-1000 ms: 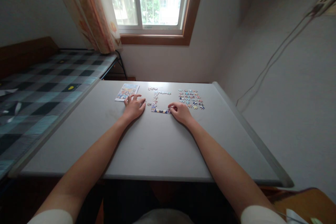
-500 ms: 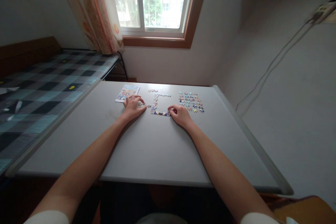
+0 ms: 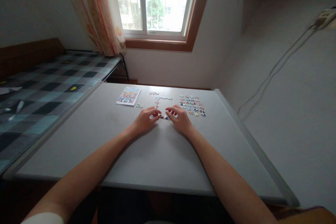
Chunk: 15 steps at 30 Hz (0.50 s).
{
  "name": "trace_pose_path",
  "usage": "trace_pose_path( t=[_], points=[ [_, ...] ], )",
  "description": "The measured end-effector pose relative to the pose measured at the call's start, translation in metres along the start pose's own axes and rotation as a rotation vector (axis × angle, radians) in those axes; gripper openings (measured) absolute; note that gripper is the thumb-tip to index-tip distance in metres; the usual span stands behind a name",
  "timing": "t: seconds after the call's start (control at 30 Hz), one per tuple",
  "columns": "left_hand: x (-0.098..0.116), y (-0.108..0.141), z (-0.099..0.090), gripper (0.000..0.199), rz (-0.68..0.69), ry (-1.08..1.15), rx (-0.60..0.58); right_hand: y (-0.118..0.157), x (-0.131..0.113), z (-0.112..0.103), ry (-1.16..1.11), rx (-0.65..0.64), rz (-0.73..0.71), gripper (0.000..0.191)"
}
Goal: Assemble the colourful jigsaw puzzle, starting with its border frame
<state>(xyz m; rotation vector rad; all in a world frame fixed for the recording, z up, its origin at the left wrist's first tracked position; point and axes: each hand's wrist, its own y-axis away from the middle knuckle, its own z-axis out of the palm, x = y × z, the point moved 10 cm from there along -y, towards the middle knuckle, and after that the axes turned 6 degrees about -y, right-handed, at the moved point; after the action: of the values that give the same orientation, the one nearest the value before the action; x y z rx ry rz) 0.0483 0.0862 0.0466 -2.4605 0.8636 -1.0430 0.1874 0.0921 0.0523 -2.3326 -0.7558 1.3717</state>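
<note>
A partly joined jigsaw puzzle border (image 3: 156, 102) lies on the white table, its upper and left sides showing. My left hand (image 3: 147, 118) is closed at the lower left corner of this border, fingers bent toward the thumb. At the lower right end, my right hand (image 3: 180, 116) has thumb and fingertips drawn together on the border. Between the hands shows a short dark blue strip of the lower edge; the fingers hide the corners. Loose jigsaw pieces (image 3: 193, 105) spread just right of my right hand. A few more pieces (image 3: 139, 105) lie left of the border.
A colourful picture sheet (image 3: 128, 96) lies at the table's back left, and a small row of pieces (image 3: 154, 93) sits behind the border. The white table (image 3: 157, 161) meets a checked bed (image 3: 52, 87) on the left and a wall on the right.
My left hand has moved right, from the loose pieces by the picture sheet to the border's lower left corner. My right hand stays near the lower right corner. The view has shifted slightly.
</note>
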Motion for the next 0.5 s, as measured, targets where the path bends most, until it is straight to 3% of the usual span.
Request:
trace_pose_path(
  t=[0.17, 0.5],
  points=[
    [0.005, 0.001, 0.002, 0.006, 0.035, 0.044, 0.039, 0.002, -0.007, 0.017, -0.074, -0.091, -0.077, 0.014],
    [0.0, -0.001, 0.0, 0.006, -0.015, 0.103, 0.065, -0.001, -0.007, 0.019, -0.132, -0.078, -0.053, 0.01]
  ],
)
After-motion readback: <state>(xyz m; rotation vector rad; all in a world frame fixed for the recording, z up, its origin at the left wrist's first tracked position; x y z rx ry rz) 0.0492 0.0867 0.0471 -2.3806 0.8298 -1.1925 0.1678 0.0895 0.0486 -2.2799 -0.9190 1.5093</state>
